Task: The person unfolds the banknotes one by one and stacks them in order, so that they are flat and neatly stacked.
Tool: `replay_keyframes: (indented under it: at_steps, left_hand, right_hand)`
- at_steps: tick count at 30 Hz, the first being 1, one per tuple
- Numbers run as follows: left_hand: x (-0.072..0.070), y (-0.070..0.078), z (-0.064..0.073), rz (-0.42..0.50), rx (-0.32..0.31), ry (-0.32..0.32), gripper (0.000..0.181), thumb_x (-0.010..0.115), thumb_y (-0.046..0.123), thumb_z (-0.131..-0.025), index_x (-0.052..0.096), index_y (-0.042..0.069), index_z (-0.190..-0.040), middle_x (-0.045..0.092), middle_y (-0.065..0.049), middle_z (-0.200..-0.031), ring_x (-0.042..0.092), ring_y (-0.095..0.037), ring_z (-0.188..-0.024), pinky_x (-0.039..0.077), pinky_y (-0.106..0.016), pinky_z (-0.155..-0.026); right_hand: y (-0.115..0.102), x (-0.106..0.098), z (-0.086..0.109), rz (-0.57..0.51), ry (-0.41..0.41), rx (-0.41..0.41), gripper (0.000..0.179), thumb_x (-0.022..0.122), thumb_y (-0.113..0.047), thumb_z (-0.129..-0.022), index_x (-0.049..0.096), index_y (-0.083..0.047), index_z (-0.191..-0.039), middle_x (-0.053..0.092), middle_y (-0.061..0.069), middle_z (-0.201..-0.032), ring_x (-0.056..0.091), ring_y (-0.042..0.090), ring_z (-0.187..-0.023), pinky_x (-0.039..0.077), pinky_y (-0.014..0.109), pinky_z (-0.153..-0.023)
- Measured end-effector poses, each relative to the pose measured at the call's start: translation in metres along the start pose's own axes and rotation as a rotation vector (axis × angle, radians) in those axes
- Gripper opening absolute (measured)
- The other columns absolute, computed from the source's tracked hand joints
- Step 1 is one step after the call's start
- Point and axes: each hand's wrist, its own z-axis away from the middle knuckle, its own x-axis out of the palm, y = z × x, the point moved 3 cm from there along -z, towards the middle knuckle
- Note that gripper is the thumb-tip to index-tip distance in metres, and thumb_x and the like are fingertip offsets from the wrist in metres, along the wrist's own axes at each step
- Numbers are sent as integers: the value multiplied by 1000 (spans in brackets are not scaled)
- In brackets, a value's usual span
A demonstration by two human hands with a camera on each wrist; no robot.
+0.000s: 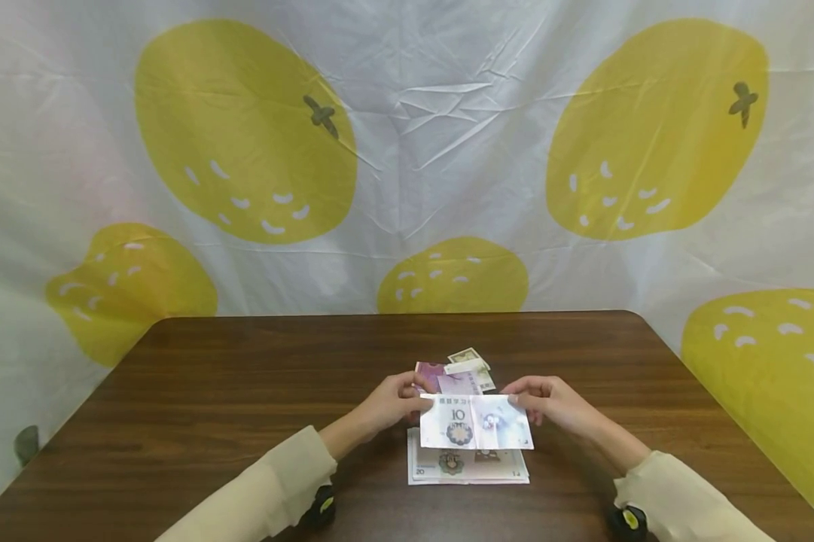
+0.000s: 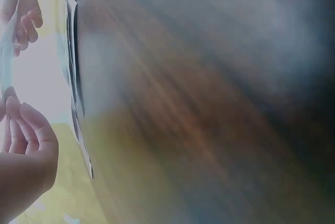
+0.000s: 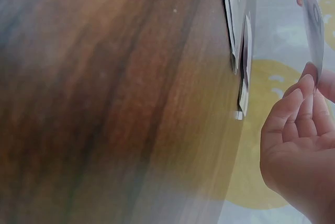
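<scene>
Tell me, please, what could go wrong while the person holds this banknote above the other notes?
The 10 note is pinched only at its top corners by the left hand and right hand, so it may slip or crease. Lowered carelessly, it could land crooked on the stack or disturb the loose notes behind.

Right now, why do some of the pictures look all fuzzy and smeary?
In the head view it is sharp: the 10 note held by the left hand and right hand reads clearly. In the left wrist view the table is a soft brown smear and the background washes out pale. In the right wrist view the wood is blurred too, while the fingers look clearer.
</scene>
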Motion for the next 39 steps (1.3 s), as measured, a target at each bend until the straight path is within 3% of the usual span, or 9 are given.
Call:
replay_keyframes:
  at_steps: [9,21,32,39]
  left_hand:
    - [-1,-8,1,-91,-25,-54,16,62,5,-80,55,0,-93,49,0,-58,43,-10,-50,36,-25,-48]
    - [1,-8,5,-150,-44,-135,13,63,3,-78,55,-1,-87,45,0,-54,40,-10,-47,34,-21,-45]
    - [2,-9,5,-379,26,-131,11,65,3,-75,57,3,-83,44,4,-52,40,-6,-44,32,-18,-42]
    - [4,-11,5,-507,51,-130,11,65,4,-74,57,7,-81,47,5,-54,44,-5,-47,35,-20,-45]
  right_hand:
    - [2,4,2,53,-64,0,24,56,-13,-85,59,4,-102,52,5,-64,48,13,-55,43,28,-50]
    - [9,9,2,28,-135,1,23,59,-13,-83,60,4,-98,52,4,-65,48,10,-54,42,24,-49]
    - [15,13,-1,63,-144,-22,19,60,-12,-82,62,3,-94,53,2,-63,47,10,-51,40,23,-45]
    - [16,17,-2,77,-134,5,18,62,-13,-81,63,1,-92,53,3,-62,46,9,-51,38,21,-45]
